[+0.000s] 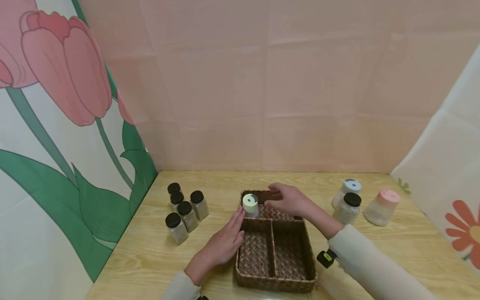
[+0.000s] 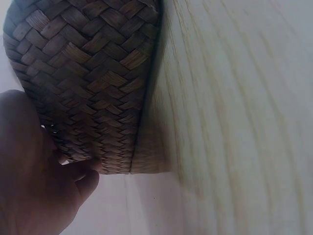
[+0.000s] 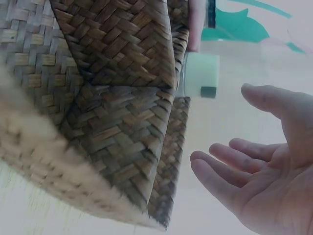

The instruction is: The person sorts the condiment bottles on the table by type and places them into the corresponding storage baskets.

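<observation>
A woven brown basket (image 1: 275, 278) with three compartments stands on the table. In its back compartment, at the left end, is a jar with a pale green lid (image 1: 250, 203); the lid (image 3: 204, 73) also shows in the right wrist view. My left hand (image 1: 224, 242) rests along the basket's left side, fingers fairly straight, with fingertips beside the jar. The left wrist view has that hand (image 2: 39, 171) against the basket's outer wall (image 2: 93, 73). Over the back compartment, right of the jar, my right hand (image 1: 290, 200) is spread with nothing in it; its fingers (image 3: 220, 171) are apart from the jar.
On the left stand several black-lidded jars (image 1: 187, 216). To the right are a jar with a light blue lid (image 1: 351, 185), a larger black-lidded jar (image 1: 347, 210) and a pink-lidded jar (image 1: 382, 208). Pink cloth (image 1: 262, 104) hangs behind the table.
</observation>
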### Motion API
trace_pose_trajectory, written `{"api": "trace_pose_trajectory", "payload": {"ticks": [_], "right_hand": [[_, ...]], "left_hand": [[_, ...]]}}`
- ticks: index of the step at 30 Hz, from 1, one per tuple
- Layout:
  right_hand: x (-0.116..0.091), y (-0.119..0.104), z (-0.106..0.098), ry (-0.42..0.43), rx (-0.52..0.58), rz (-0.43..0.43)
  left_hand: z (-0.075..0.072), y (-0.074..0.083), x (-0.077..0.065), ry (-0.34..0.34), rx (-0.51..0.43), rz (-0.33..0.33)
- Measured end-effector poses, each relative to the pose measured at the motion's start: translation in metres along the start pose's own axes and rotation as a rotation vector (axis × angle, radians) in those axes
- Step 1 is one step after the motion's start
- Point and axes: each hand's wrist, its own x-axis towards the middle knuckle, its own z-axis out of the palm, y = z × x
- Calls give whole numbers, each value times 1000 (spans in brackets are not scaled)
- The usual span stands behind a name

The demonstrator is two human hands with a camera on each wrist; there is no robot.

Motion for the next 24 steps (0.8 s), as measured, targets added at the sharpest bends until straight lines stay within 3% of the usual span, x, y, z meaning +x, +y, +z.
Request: {"api": "trace_pose_trajectory", "payload": {"ticks": [17, 24], "right_hand": [[-21, 20, -13, 24, 14, -17], [-29, 32, -22, 65, -30, -27]], "left_hand": [[0, -1, 2, -20, -12, -5], [-1, -1, 2, -14, -13, -6]]}}
